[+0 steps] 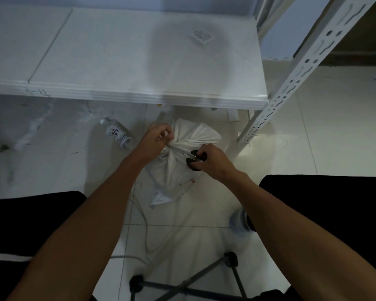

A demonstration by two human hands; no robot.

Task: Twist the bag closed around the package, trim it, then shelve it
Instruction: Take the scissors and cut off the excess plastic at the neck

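Scissors in right hand apparently touch bag twist, beside left hand.

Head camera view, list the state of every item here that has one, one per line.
Bag: on the floor, neck twisted shut.
Scissors: blades at the twisted neck.
Left hand: grip pinching the neck.
Right hand: grip in scissor handles.
Bottle: lying on its side.
Shelf: nearly bare.

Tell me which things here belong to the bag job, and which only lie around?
Job: white bag; scissors in right hand; left hand gripping the twist; shelf.
Lying about: bottle; cable; small label on the shelf.
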